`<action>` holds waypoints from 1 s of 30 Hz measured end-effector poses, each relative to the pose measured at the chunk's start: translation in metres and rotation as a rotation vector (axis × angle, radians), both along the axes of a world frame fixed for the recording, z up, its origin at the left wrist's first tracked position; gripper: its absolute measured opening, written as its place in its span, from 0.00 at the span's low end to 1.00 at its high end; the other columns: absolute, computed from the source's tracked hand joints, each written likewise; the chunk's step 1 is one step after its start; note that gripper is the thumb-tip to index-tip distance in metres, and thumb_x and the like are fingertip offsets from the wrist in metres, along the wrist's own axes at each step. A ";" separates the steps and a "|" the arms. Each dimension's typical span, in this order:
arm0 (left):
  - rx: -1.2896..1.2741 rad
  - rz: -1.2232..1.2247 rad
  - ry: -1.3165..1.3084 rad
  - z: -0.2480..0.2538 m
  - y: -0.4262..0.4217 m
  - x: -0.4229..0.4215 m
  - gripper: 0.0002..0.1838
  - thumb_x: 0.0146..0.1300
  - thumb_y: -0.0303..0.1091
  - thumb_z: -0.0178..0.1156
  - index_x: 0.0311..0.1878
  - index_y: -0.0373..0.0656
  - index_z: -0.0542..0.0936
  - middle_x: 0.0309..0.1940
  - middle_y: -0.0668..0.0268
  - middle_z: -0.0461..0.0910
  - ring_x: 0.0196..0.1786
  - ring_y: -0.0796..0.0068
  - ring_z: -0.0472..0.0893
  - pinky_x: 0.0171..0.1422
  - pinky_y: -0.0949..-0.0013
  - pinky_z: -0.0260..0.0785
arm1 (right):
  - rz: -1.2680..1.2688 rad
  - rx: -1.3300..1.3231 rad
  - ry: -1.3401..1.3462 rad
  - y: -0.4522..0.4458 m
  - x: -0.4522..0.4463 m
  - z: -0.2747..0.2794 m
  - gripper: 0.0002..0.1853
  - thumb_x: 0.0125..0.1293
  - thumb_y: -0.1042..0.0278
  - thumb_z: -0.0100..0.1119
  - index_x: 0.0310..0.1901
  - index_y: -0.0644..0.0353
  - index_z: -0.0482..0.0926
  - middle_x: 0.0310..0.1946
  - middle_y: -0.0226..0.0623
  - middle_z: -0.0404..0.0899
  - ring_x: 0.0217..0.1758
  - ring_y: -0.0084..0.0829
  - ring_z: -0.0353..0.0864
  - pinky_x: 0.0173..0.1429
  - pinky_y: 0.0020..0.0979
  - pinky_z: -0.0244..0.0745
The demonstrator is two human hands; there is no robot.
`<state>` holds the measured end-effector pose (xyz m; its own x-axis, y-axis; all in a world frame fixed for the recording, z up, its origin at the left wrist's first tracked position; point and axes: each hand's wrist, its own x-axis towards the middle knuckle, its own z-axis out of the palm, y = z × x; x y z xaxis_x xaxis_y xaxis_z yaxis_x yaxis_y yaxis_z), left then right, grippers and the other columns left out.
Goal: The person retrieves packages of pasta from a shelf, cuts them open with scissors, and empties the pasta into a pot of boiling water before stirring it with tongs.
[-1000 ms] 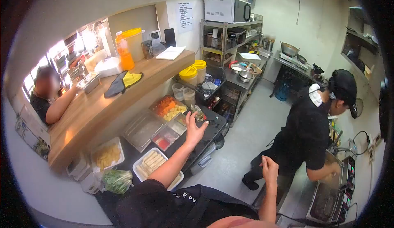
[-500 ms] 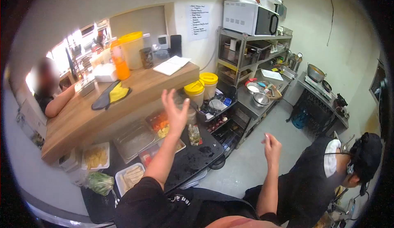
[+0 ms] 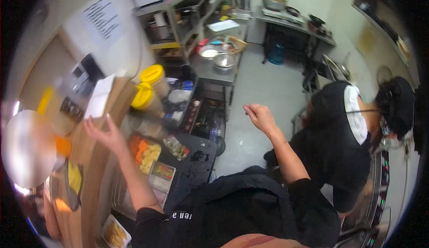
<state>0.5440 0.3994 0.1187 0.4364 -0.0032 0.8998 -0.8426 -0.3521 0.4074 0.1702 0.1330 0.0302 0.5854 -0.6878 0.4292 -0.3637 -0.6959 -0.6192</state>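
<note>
My left hand (image 3: pixel 106 136) reaches over the edge of the wooden counter (image 3: pixel 96 158), fingers spread and nothing in them. Its fingertips overlap the near end of an open notebook (image 3: pixel 100 97); whether they touch it I cannot tell. My right hand (image 3: pixel 261 119) is raised over the floor in front of me, fingers curled in with no object showing. Below my left forearm lie a tray of diced carrots (image 3: pixel 139 148) and pale yellow pieces (image 3: pixel 149 157), a small metal container (image 3: pixel 161 176) and a clear plastic packet (image 3: pixel 175 147).
A co-worker in black (image 3: pixel 335 132) bends at the right, close to my right arm. Another person (image 3: pixel 51 216) is beyond the counter. Yellow-lidded tubs (image 3: pixel 153 73) stand ahead left. Metal bowls (image 3: pixel 224 60) rest on a steel table; grey floor (image 3: pixel 250 82) runs between.
My view has turned right, so the counter and shelves sit further left. My left hand is now by the notebook; its fingers stay spread. My right hand remains raised and curled.
</note>
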 end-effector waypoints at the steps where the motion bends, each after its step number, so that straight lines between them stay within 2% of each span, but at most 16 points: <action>1: -0.010 0.010 -0.019 0.000 -0.011 0.000 0.31 0.59 0.35 0.64 0.64 0.38 0.65 0.68 0.47 0.53 0.71 0.50 0.54 0.72 0.51 0.48 | -0.044 0.011 0.009 -0.009 -0.008 -0.005 0.11 0.65 0.64 0.54 0.37 0.62 0.81 0.29 0.45 0.81 0.34 0.45 0.81 0.38 0.39 0.74; 3: -0.017 -0.013 -0.029 0.000 -0.035 0.000 0.30 0.59 0.35 0.64 0.63 0.38 0.66 0.68 0.47 0.54 0.71 0.50 0.54 0.72 0.51 0.48 | -0.118 -0.015 0.009 -0.026 -0.026 -0.010 0.11 0.65 0.65 0.54 0.37 0.62 0.82 0.29 0.46 0.81 0.33 0.45 0.81 0.38 0.39 0.74; 8: -0.034 -0.066 0.020 -0.012 -0.109 0.001 0.30 0.59 0.35 0.64 0.62 0.38 0.67 0.67 0.47 0.56 0.70 0.52 0.55 0.72 0.52 0.49 | -0.247 0.022 0.043 -0.087 -0.052 -0.004 0.12 0.66 0.65 0.53 0.46 0.60 0.79 0.29 0.45 0.82 0.34 0.42 0.83 0.40 0.37 0.75; 10: -0.007 -0.108 0.033 -0.013 -0.146 -0.008 0.29 0.59 0.34 0.64 0.62 0.37 0.66 0.68 0.48 0.54 0.71 0.52 0.53 0.73 0.52 0.46 | -0.361 0.122 -0.020 -0.122 -0.049 0.008 0.15 0.66 0.64 0.53 0.51 0.59 0.77 0.29 0.45 0.82 0.35 0.40 0.84 0.41 0.35 0.75; 12: -0.009 -0.232 0.047 -0.012 -0.190 -0.025 0.29 0.58 0.33 0.64 0.62 0.36 0.66 0.68 0.49 0.52 0.72 0.52 0.52 0.73 0.52 0.44 | -0.409 0.063 -0.087 -0.171 -0.047 0.022 0.16 0.66 0.62 0.54 0.53 0.58 0.77 0.30 0.44 0.83 0.35 0.36 0.84 0.41 0.33 0.75; 13: -0.014 -0.285 0.056 -0.011 -0.215 -0.038 0.30 0.58 0.32 0.64 0.62 0.37 0.65 0.69 0.49 0.51 0.72 0.52 0.51 0.73 0.51 0.44 | -0.411 0.023 -0.188 -0.202 -0.050 0.023 0.16 0.66 0.64 0.55 0.54 0.57 0.76 0.29 0.36 0.83 0.25 0.22 0.76 0.32 0.26 0.72; 14: -0.020 -0.342 0.066 -0.010 -0.240 -0.053 0.31 0.58 0.31 0.63 0.63 0.37 0.64 0.69 0.49 0.50 0.72 0.52 0.51 0.73 0.51 0.43 | -0.438 -0.006 -0.216 -0.229 -0.055 0.031 0.16 0.65 0.65 0.55 0.54 0.57 0.76 0.28 0.34 0.83 0.24 0.19 0.75 0.30 0.25 0.71; 17: 0.087 -0.460 0.121 -0.010 -0.308 -0.100 0.32 0.58 0.29 0.63 0.64 0.36 0.62 0.69 0.49 0.49 0.73 0.52 0.49 0.74 0.51 0.42 | -0.490 -0.176 -0.377 -0.332 -0.085 0.055 0.15 0.66 0.65 0.55 0.53 0.59 0.77 0.30 0.30 0.83 0.23 0.18 0.74 0.28 0.23 0.70; 18: 0.093 -0.520 0.120 -0.017 -0.331 -0.115 0.32 0.57 0.29 0.62 0.64 0.36 0.61 0.70 0.49 0.48 0.73 0.51 0.48 0.74 0.51 0.40 | -0.532 -0.048 -0.408 -0.353 -0.096 0.077 0.14 0.66 0.65 0.55 0.52 0.58 0.78 0.31 0.31 0.83 0.22 0.17 0.72 0.25 0.22 0.68; 19: 0.096 -0.578 0.117 -0.026 -0.356 -0.130 0.33 0.57 0.29 0.62 0.65 0.36 0.61 0.70 0.48 0.48 0.74 0.50 0.46 0.75 0.50 0.39 | -0.545 0.026 -0.569 -0.370 -0.101 0.098 0.14 0.67 0.64 0.55 0.51 0.58 0.78 0.30 0.31 0.82 0.20 0.15 0.71 0.22 0.19 0.65; 20: 0.136 -0.623 0.108 -0.033 -0.377 -0.146 0.34 0.56 0.29 0.63 0.65 0.36 0.60 0.70 0.48 0.47 0.74 0.48 0.44 0.75 0.49 0.37 | -0.549 0.051 -0.687 -0.397 -0.109 0.114 0.15 0.67 0.62 0.54 0.48 0.62 0.79 0.28 0.31 0.82 0.19 0.17 0.71 0.21 0.20 0.64; 21: 0.173 -0.667 0.102 -0.040 -0.398 -0.162 0.35 0.56 0.30 0.64 0.65 0.36 0.60 0.70 0.47 0.46 0.74 0.46 0.43 0.75 0.47 0.36 | -0.554 0.070 -0.790 -0.426 -0.115 0.126 0.15 0.67 0.61 0.54 0.48 0.61 0.79 0.28 0.32 0.82 0.18 0.15 0.70 0.18 0.20 0.62; 22: 0.185 -0.679 0.087 -0.045 -0.420 -0.177 0.36 0.54 0.29 0.66 0.65 0.36 0.61 0.70 0.48 0.47 0.73 0.47 0.47 0.74 0.50 0.40 | -0.563 0.077 -0.804 -0.447 -0.116 0.141 0.14 0.67 0.61 0.55 0.47 0.60 0.80 0.28 0.32 0.83 0.19 0.15 0.70 0.19 0.19 0.63; 26: 0.311 -0.703 0.122 -0.059 -0.495 -0.187 0.37 0.54 0.31 0.66 0.65 0.37 0.61 0.70 0.47 0.45 0.73 0.47 0.45 0.74 0.49 0.39 | -0.486 0.020 -0.706 -0.510 -0.105 0.164 0.16 0.66 0.57 0.55 0.47 0.59 0.81 0.29 0.30 0.83 0.21 0.15 0.72 0.23 0.19 0.65; 28: 0.295 -0.685 0.134 -0.064 -0.535 -0.169 0.36 0.55 0.31 0.66 0.65 0.36 0.61 0.70 0.47 0.46 0.73 0.49 0.46 0.74 0.50 0.41 | -0.423 0.064 -0.619 -0.544 -0.100 0.150 0.17 0.65 0.56 0.55 0.47 0.59 0.81 0.30 0.30 0.84 0.23 0.16 0.74 0.26 0.20 0.67; 30: 0.261 -0.642 0.159 -0.067 -0.573 -0.150 0.35 0.56 0.30 0.65 0.65 0.36 0.61 0.69 0.47 0.46 0.72 0.50 0.47 0.74 0.50 0.41 | -0.480 0.110 -0.502 -0.574 -0.100 0.125 0.17 0.65 0.55 0.55 0.48 0.59 0.81 0.31 0.30 0.84 0.24 0.17 0.74 0.27 0.21 0.68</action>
